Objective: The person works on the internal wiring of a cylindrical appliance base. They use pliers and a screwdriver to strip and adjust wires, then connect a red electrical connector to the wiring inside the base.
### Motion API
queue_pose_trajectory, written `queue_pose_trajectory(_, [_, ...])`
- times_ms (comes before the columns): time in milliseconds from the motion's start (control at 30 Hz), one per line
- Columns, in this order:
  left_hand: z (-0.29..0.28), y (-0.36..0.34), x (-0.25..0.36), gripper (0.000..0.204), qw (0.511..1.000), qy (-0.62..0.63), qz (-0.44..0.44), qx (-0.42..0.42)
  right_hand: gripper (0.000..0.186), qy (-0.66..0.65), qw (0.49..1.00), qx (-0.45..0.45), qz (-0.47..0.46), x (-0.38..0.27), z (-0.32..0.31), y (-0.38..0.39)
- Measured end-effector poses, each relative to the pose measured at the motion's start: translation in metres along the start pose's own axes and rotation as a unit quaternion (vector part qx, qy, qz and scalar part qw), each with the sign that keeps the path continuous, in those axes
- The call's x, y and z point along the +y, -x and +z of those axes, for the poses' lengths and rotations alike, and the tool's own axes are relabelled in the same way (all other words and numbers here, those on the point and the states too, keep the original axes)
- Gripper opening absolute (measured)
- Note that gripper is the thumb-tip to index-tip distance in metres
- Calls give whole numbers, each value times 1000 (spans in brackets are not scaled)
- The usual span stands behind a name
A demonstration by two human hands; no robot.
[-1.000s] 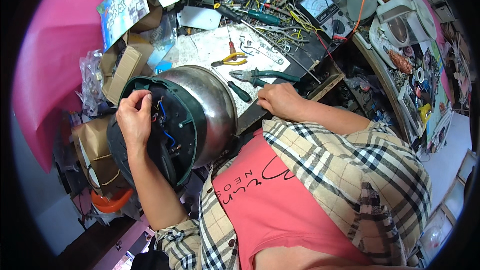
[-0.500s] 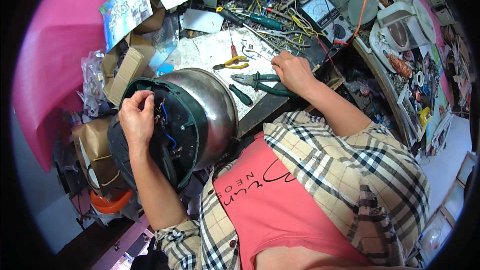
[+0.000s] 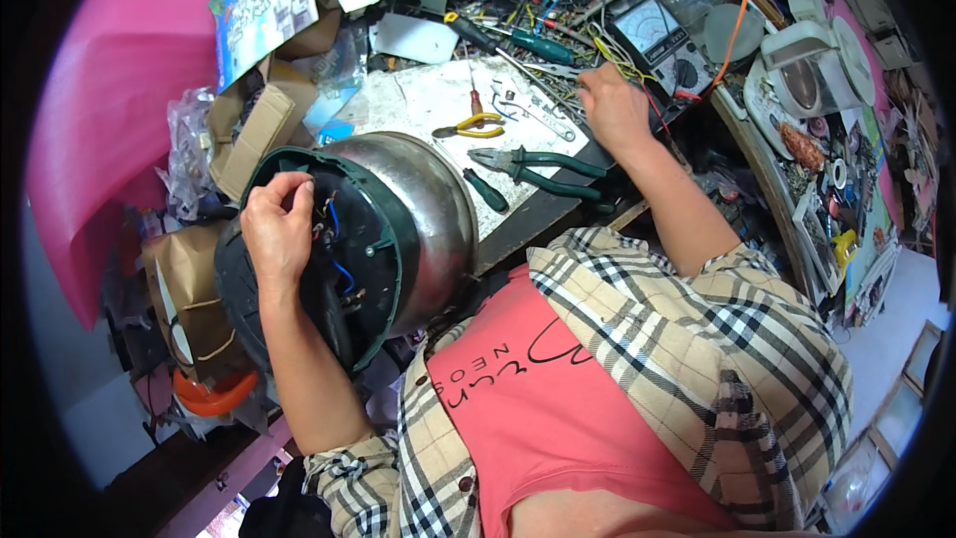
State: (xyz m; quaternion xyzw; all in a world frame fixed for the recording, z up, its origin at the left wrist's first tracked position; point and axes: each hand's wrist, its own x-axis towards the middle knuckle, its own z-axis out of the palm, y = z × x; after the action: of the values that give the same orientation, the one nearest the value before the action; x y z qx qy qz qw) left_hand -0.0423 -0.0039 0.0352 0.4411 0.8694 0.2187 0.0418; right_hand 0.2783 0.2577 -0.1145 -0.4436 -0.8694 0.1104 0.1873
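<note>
Head view: a rounded, silvery metal pot (image 3: 438, 214) lies tipped at the edge of the bench (image 3: 398, 100), its dark green base (image 3: 400, 274) exposing blue wire (image 3: 345, 277). Left hand (image 3: 279, 229) curls over the base, right hand (image 3: 619, 112) over clutter; whether either pinches anything, I cannot tell.

Silver metal pot (image 3: 446, 214) tipped sideways; dark-green base (image 3: 402, 231) opened, blue wires (image 3: 346, 275) exposed.

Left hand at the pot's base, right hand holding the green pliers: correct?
No: the right hand isn't holding the green pliers; the head view shows them lying on the worktop, clear of that hand. The left hand is at the pot's base.
</note>
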Motion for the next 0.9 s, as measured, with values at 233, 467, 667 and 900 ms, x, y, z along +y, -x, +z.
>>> queue_pose_trajectory(233, [-1,-10,-4,17,997,59,-49,-15,23,90,990,-63,-86,20,-5,-39])
queue_pose_trajectory(467, [-2,-1,2,16,998,52,-47,-4,19,35,987,-19,-158,32,2,-41])
queue_pose_trajectory(667, [-12,9,10,14,998,56,-18,-12,27,-326,930,-93,143,55,7,-31])
queue_pose_trajectory(900, [-14,15,10,12,998,53,20,0,22,-679,648,-186,291,5,-32,-34])
